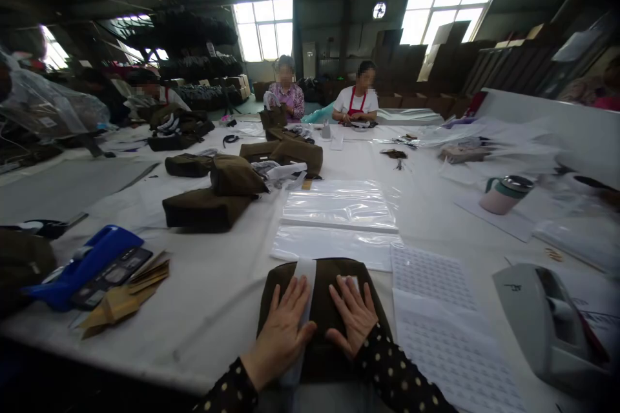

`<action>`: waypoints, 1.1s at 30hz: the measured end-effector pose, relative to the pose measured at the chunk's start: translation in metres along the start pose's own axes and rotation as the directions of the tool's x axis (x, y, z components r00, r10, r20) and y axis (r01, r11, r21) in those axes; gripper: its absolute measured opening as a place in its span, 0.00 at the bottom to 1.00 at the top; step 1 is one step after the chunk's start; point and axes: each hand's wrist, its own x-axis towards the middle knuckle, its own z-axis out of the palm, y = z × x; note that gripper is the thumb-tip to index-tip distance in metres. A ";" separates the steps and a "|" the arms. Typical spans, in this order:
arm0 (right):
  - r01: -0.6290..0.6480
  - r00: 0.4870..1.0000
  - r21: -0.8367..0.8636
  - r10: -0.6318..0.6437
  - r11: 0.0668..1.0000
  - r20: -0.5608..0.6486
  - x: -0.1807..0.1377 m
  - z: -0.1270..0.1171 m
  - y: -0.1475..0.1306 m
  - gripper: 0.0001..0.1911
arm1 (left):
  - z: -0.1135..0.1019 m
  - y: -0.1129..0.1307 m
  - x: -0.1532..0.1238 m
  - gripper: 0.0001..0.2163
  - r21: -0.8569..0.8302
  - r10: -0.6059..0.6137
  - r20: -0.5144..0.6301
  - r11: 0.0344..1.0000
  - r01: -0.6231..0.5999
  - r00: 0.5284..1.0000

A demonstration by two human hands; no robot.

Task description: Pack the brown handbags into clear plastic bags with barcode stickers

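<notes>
A dark olive fabric bag (322, 352) lies flat on the white table right in front of me. My left hand (285, 329) rests on its left half with fingers outstretched, partly over a pale whitish strip (306, 271) that runs lengthwise along the bag. On the right half lies my right hand (352, 316), palm down and fingers spread, its fingertips over a small white label (349, 282). Neither hand grips anything. Just beyond the bag is a stack of clear plastic bags (339, 210).
Sheets of printed labels (436, 284) lie to the right, near a grey tape dispenser (537, 316) and a lidded cup (504, 195). At left are a blue tape dispenser (92, 261) and brown card pieces (116, 303). More olive bags (208, 206) sit farther back, where several people work.
</notes>
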 end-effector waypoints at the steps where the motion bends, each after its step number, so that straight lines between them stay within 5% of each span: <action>1: 0.000 1.000 0.011 0.000 1.000 -0.028 -0.001 -0.013 0.002 0.42 | -0.012 -0.004 -0.002 0.25 -0.076 0.002 -0.014 0.997 -0.003 1.000; 5: -0.058 0.984 0.137 0.079 0.989 -0.159 0.008 -0.065 0.039 0.37 | -0.065 -0.027 0.013 0.14 -0.340 -0.109 -0.227 0.940 0.026 0.968; 8: -0.108 0.972 0.304 0.166 0.946 -0.169 0.038 -0.073 0.093 0.25 | -0.081 -0.055 0.060 0.11 -0.411 -0.170 -0.253 0.910 0.053 0.952; 12: -0.176 0.984 0.482 0.140 0.858 0.111 0.092 -0.034 0.156 0.15 | -0.045 -0.094 0.151 0.12 -0.276 -0.101 0.019 0.956 0.102 0.995; 17: -0.262 0.918 0.450 0.076 0.853 0.390 0.111 0.010 0.197 0.07 | 0.035 -0.128 0.226 0.11 -0.212 -0.026 0.290 0.973 0.091 0.957; 21: -0.265 0.903 0.462 0.050 0.847 0.427 0.094 0.010 0.201 0.04 | 0.060 -0.145 0.241 0.10 -0.211 0.046 0.406 0.976 0.045 0.913; 23: -0.227 0.919 0.454 0.035 0.862 0.393 0.091 0.010 0.193 0.12 | 0.058 -0.150 0.246 0.12 -0.210 0.072 0.440 0.977 0.025 0.895; 26: -0.215 0.911 0.284 0.086 0.934 0.404 0.101 0.017 0.178 0.26 | 0.049 -0.153 0.255 0.17 -0.202 0.079 0.484 0.979 0.023 0.871; 29: -0.297 0.872 0.122 0.217 0.947 0.439 0.121 0.019 0.171 0.19 | 0.031 -0.153 0.262 0.20 -0.191 0.063 0.492 0.981 0.038 0.868; 33: -0.343 0.863 0.051 0.293 0.938 0.411 0.143 -0.002 0.177 0.22 | 0.001 -0.139 0.241 0.20 -0.164 0.027 0.395 0.986 0.042 0.918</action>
